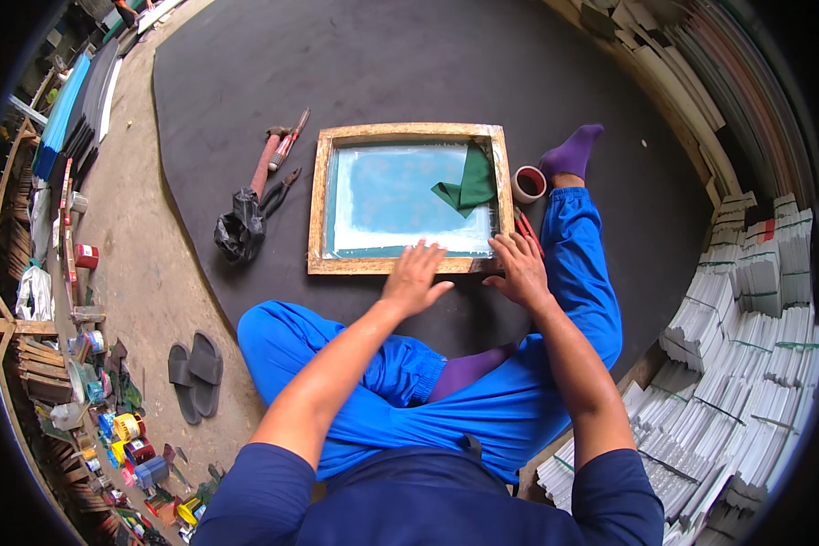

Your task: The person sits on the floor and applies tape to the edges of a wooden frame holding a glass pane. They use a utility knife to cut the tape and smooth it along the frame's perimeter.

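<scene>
A wooden frame (319, 200) with a blue-green mesh screen (382, 187) stretched in it lies flat on the dark mat in front of me. Whitish streaks run along the screen's edges. My left hand (415, 278) rests palm down over the frame's near side, fingers spread and holding nothing. At the near right corner lies my right hand (520, 270), also open, its fingertips on the wood. A folded green cloth (471, 184) sits inside the frame at the far right. Partly hidden beside my right hand is a red-handled tool (528, 227).
A white cup (529, 184) with dark red inside stands between frame and my foot. Left of the frame lie a hammer (265, 164), a screwdriver (289, 141), pliers (282, 191) and a black plastic bag (239, 227). Stacked white bundles (746, 364) line the right; sandals (196, 375) sit left.
</scene>
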